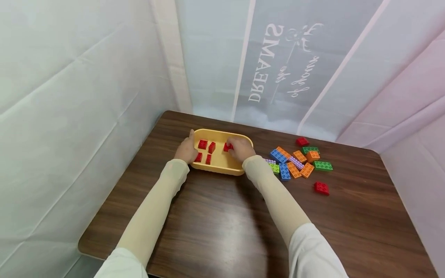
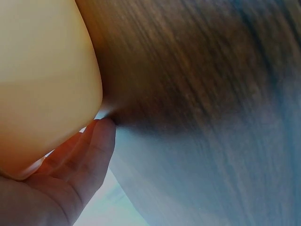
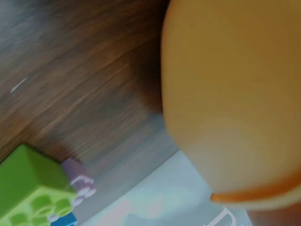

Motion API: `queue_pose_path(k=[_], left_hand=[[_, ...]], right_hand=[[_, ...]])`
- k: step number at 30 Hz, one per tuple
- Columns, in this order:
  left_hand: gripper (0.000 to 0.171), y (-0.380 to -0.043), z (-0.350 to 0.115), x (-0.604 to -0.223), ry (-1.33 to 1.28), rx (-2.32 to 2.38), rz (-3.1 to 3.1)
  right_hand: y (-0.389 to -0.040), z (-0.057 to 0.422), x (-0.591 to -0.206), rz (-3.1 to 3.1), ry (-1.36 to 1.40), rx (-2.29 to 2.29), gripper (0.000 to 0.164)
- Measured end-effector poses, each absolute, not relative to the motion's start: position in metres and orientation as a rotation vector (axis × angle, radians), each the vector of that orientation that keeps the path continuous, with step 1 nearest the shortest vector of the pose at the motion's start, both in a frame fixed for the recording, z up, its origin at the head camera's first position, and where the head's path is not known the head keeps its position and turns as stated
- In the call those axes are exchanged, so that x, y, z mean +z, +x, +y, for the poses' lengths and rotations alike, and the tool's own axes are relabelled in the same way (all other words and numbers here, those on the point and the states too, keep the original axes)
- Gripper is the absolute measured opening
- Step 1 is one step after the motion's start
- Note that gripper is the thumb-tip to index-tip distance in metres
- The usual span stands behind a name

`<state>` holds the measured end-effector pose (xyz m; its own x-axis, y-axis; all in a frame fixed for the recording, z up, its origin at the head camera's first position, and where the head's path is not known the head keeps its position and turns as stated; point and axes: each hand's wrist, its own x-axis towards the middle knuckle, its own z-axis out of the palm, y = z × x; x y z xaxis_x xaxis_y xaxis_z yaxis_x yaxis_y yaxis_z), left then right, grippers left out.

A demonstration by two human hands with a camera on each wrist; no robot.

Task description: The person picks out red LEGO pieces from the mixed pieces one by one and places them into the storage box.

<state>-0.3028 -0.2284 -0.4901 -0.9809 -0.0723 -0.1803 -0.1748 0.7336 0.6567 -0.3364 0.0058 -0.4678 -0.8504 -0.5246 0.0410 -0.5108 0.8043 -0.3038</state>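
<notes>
A yellow plastic tray point(image 1: 222, 170) stands on the table with several red toy bricks point(image 1: 202, 144) lying in it. At its left end my left hand point(image 1: 186, 150) holds the tray by the rim. Its fingers point(image 2: 96, 148) lie along the tray's outer wall point(image 2: 47, 80) in the left wrist view; the thumb is hard to make out there. Over the right part of the tray, my right hand point(image 1: 240, 148) pinches a red brick point(image 1: 226, 147) with curled fingers. In the right wrist view the tray's wall point(image 3: 235, 94) covers most of that hand.
Right of the tray lies a loose group of bricks: blue point(image 1: 284, 172), orange point(image 1: 307, 170), purple point(image 1: 296, 162), green point(image 1: 323, 166) and lime point(image 1: 274, 168). One red brick point(image 1: 302, 141) is behind them, another red brick point(image 1: 321, 188) in front. Cloth walls point(image 1: 215, 58) border the brown table point(image 1: 208, 216).
</notes>
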Motion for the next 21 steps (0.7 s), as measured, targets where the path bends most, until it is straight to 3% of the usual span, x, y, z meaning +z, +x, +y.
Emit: queue_pose_path(k=[21], left_hand=[[0.084,-0.301,-0.225,-0.493,-0.190,1.053,2.829]], right_hand=[[-0.342,-0.004,-0.489,2.922,-0.713,-0.455,0.017]])
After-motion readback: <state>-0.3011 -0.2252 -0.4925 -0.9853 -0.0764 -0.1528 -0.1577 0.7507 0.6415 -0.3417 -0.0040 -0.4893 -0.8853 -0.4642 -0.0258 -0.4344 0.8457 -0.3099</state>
